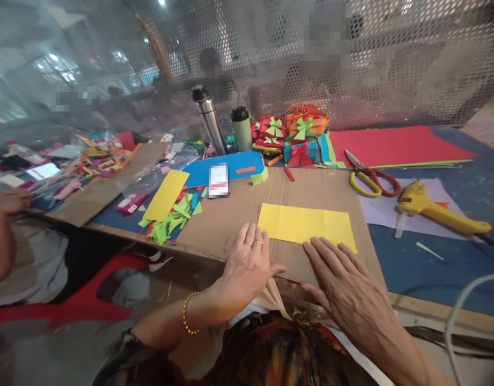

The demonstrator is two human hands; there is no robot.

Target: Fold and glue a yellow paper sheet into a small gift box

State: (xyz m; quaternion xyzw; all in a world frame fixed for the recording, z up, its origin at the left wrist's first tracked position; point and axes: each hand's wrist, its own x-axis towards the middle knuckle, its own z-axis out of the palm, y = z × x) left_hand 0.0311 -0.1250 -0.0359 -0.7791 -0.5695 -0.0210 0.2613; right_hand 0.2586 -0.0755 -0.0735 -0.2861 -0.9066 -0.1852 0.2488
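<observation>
From where I stand, a creased yellow sheet [305, 222] lies flat on the cardboard [214, 225], straight ahead of both grips. Its long axis runs across in front of them, the right end slanting a little toward the person. The left grip [249, 262] lies palm down, fingertips at the near left corner; the right grip [345, 279] is nearer, its fingers over the near edge. Both are spread flat, clasping nothing. Beyond the right grip lie scissors [367, 171].

No writing can be read: the white card [218, 180], at ten o'clock from the creased yellow paper [307, 223], is pixelated; marks on the pink packet [128, 203], at nine o'clock, are too small.
</observation>
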